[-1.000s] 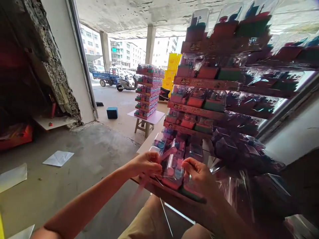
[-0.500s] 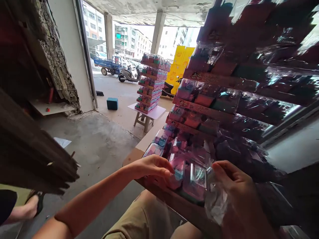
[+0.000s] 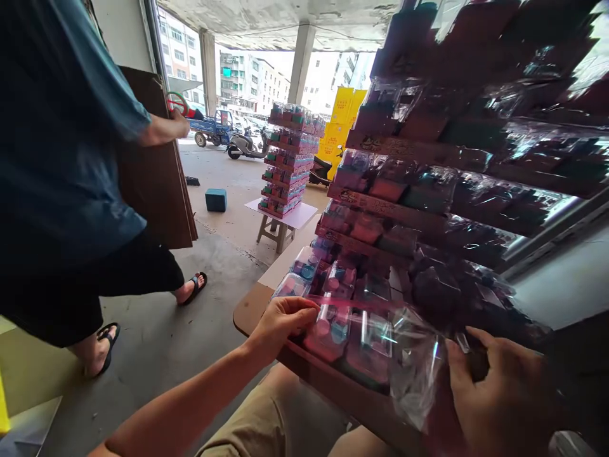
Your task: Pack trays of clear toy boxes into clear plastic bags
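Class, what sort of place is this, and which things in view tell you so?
Probably a small packing workshop, open to the outside: stacked trays of clear plastic packs rise before the worker, a second stack of trays stands on a board over a stool, and printed yellow boxes are piled beyond.

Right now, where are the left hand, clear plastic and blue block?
Left hand point(image 3: 286, 320): head view, thumb side.
Clear plastic point(image 3: 415, 374): head view, crumpled middle.
Blue block point(image 3: 216, 202): head view, front face.
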Demonstrator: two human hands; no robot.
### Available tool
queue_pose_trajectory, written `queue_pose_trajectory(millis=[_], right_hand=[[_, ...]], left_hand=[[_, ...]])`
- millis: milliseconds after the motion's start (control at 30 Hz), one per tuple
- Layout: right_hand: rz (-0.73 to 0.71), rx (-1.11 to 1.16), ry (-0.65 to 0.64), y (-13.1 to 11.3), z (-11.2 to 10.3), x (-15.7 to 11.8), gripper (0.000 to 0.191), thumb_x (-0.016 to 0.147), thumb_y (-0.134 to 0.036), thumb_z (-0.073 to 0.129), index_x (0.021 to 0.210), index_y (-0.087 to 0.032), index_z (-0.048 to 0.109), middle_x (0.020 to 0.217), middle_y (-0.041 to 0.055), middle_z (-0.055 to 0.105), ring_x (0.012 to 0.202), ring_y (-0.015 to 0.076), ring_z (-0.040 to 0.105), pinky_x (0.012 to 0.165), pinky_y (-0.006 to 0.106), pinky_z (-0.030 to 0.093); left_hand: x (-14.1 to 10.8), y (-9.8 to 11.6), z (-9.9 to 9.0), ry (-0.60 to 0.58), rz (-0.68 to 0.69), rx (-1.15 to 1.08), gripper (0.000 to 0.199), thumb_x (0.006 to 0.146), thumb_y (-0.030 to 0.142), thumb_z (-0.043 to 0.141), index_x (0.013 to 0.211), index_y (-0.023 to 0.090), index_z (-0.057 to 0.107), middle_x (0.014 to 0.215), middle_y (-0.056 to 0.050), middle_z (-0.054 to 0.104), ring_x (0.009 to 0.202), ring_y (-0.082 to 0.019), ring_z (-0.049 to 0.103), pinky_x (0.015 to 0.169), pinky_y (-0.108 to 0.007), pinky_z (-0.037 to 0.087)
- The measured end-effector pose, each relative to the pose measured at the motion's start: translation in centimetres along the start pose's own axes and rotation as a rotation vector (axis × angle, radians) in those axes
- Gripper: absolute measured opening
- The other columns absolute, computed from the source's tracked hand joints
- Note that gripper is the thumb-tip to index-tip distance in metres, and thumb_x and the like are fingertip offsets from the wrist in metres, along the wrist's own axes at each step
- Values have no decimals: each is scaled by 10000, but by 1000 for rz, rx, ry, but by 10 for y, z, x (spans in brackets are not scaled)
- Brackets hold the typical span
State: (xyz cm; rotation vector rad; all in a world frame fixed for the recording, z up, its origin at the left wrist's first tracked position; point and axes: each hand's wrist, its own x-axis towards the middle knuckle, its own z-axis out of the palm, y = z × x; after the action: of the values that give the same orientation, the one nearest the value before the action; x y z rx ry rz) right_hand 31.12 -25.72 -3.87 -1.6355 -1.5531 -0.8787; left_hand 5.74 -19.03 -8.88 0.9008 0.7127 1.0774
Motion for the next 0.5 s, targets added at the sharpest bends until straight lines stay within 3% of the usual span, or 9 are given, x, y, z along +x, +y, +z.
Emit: queue_pose_trajectory(millis=[67,167,333,500], right_hand=[[-242,34,51,-21,-1,-1,278,886,-371,439,934,-155,608,851,124,614,753,238,561,696,383,427],[-469,256,-98,-59,-1,1,188,894,-244,473,1023,-182,594,876,61,624,790,172,558,735,305,403],[-520,376,-231,-87,16,7,184,900,-237,460,926,-171,629,823,34,634,772,167,536,703,297,373],[-605,320,-206,-89,28,3,214,895,-138,421,890,-147,635,775,38,628,774,186,528,754,319,367]], left_hand=[[-2,3,8,-19,28,86,362,597,434,747,760,117,687,561,1,571,522,-89,491,527,-210,378],[-9,8,22,-126,69,171,298,675,394,676,765,110,686,593,4,536,558,-90,471,563,-214,380],[-16,13,33,-220,152,402,206,745,263,510,656,118,626,676,9,438,582,-87,422,531,-211,338],[-15,17,26,-195,272,707,187,703,99,438,552,137,542,616,30,367,595,-89,356,535,-212,281]])
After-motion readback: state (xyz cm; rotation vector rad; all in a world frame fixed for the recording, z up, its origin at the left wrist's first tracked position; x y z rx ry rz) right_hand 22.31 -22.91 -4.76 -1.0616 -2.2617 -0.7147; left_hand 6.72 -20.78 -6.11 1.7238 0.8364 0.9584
